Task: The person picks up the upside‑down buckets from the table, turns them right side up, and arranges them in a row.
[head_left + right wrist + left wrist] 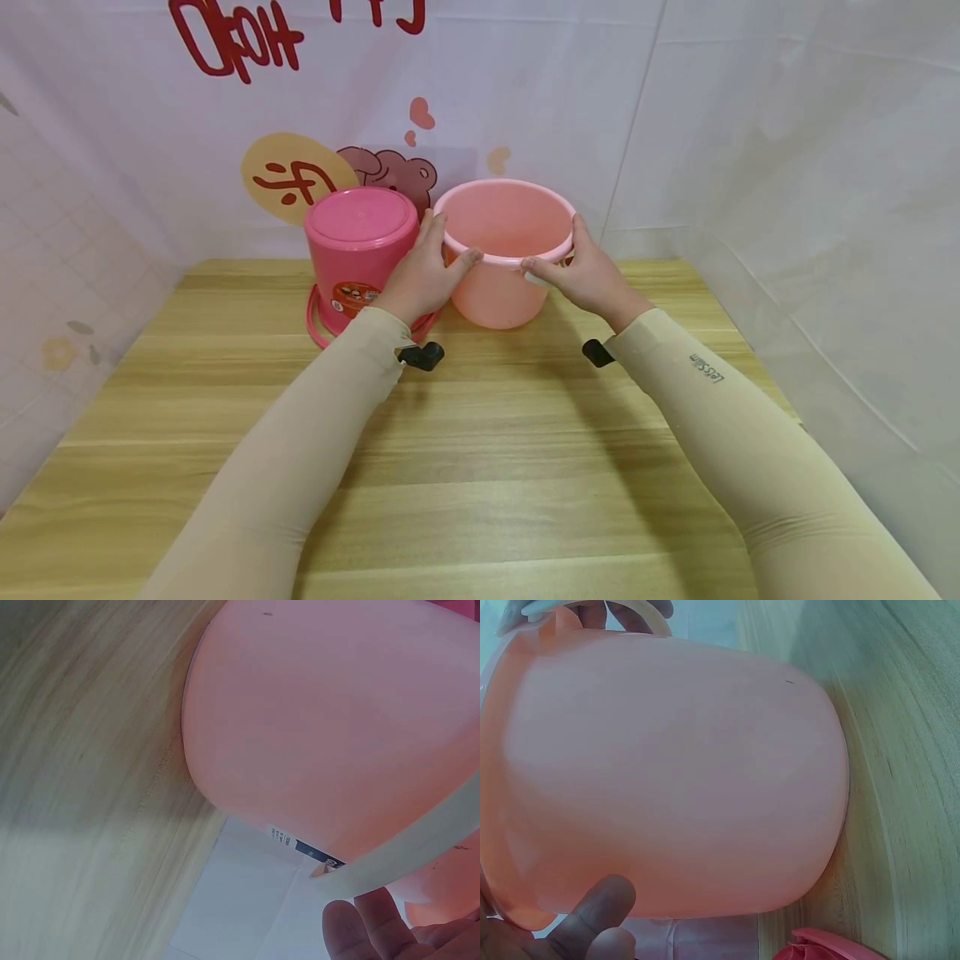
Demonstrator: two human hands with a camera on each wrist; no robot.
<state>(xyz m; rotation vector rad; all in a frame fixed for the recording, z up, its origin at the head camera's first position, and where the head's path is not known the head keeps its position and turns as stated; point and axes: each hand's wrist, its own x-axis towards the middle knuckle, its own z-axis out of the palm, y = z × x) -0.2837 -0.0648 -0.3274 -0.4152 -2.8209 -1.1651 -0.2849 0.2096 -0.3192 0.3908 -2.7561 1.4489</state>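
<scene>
A light pink bucket [497,293] stands upright near the back of the table, its open mouth facing up. My left hand [420,271] grips the left side of its rim, thumb at the front and fingers along the outside. On the right side, my right hand [594,277] holds the rim in the same way. In the right wrist view a pale handle [405,847] hangs along the bucket's outer wall, close to the right fingers [349,930]. The bucket's base rests on the wooden table.
A darker pink bucket [363,218] stands just left, its flat closed face up and its handle [312,321] around the lower end; my left hand is close beside it. Behind is a printed white curtain [525,100]. The wooden table [480,467] stretches in front.
</scene>
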